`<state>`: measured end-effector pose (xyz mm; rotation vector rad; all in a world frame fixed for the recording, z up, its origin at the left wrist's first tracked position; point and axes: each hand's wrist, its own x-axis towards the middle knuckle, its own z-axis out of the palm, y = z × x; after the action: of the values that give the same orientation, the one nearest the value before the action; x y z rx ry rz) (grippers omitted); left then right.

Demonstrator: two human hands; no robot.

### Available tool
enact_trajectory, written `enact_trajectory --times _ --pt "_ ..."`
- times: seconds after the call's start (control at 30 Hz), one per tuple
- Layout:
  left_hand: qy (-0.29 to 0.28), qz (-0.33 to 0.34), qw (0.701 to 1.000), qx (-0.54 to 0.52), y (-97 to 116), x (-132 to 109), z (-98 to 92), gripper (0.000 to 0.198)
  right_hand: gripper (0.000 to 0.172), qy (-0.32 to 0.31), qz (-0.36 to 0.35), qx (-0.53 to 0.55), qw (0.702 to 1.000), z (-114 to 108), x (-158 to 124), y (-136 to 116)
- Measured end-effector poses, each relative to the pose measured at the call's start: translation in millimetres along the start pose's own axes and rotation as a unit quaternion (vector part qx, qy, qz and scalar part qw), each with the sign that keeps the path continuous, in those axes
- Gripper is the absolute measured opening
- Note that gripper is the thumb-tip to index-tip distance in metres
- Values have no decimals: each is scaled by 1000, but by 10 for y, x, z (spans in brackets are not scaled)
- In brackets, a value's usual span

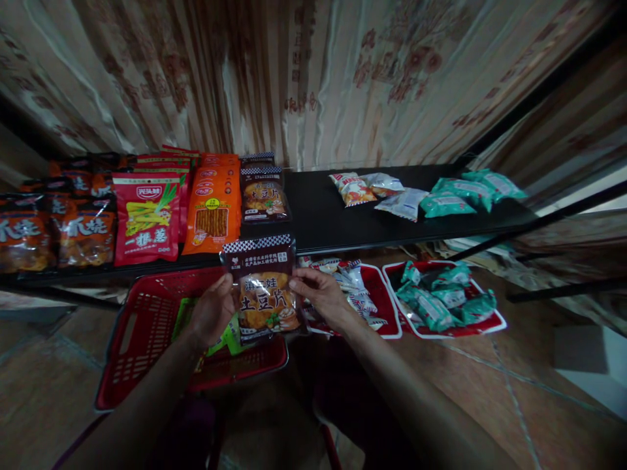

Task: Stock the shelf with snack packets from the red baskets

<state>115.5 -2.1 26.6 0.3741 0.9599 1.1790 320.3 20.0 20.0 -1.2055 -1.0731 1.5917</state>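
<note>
A dark brown snack bag [267,290] with a checkered top edge is held upright in front of the shelf. My left hand [214,310] grips its left side, and my right hand [321,294] pinches the right side. Behind it, similar brown bags [263,194] stand on the black shelf [318,225], beside orange packets [214,205]. Below the held bag lies a red basket [142,320] with green packets [230,339] inside, partly hidden by my left hand and the bag.
Pink-red bags [147,219] and black-orange bags [85,232] fill the shelf's left. White-and-red [353,189] and teal packets [458,196] lie towards its right. Two more red baskets [392,313] [497,320] hold small packets below. A patterned curtain [313,78] hangs behind.
</note>
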Motion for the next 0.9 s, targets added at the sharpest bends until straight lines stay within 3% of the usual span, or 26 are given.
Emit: enact_trajectory --times 0.1,0.2,0.33,0.53,0.7,0.9 --pt "-43 -18 999 -9 -36 7 -27 31 28 36 -10 7 999 7 14 9" --pt "-64 -21 998 -13 -70 25 -56 26 26 58 -22 13 998 14 39 12" --pt "-10 10 1000 -11 -51 21 -18 13 25 41 -38 0 998 41 52 -15" --pt "54 23 998 5 -2 18 33 16 26 5 -54 -80 995 49 62 24" --pt "51 28 998 -1 -48 74 13 12 22 53 -72 -152 984 37 116 104" --pt "22 34 999 -15 -70 91 -21 14 28 42 -31 -60 997 88 98 25"
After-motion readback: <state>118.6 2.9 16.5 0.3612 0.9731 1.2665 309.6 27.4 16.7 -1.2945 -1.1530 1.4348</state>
